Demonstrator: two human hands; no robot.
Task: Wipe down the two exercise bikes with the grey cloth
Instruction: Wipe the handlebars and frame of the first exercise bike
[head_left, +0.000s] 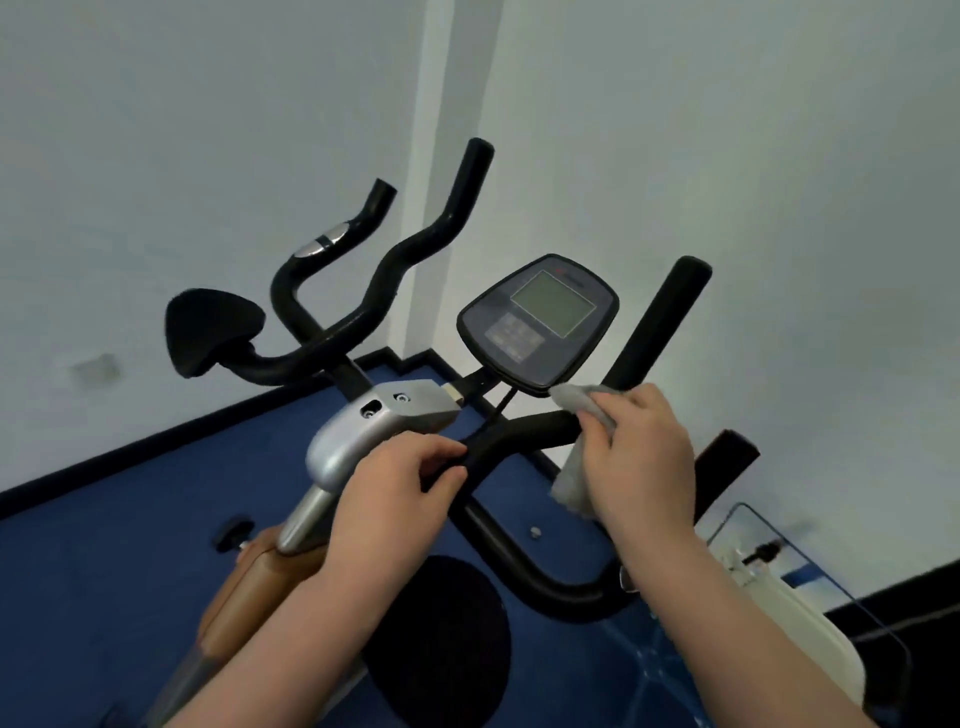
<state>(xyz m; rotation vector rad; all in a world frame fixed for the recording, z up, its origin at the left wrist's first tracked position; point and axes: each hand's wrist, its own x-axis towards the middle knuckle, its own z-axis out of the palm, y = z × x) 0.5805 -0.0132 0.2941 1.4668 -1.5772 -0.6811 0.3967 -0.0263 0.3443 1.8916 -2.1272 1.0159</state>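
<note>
The near exercise bike's black handlebar (524, 434) runs across the middle of the view below its dark console (540, 325) with a grey screen. My left hand (400, 488) grips the bar's left part. My right hand (641, 457) holds the grey cloth (574, 475) wrapped against the bar, just below the console's lower edge; part of the cloth hangs down. A second bike stands behind at the left, with curved black handlebars (395, 260) and a black pad (208, 327).
A silver stem housing (363, 426) and a brown frame part (249, 582) sit below my left hand. The floor is blue carpet (104, 571); white walls meet at a corner behind. A white object with a black wire frame (779, 613) stands at the right.
</note>
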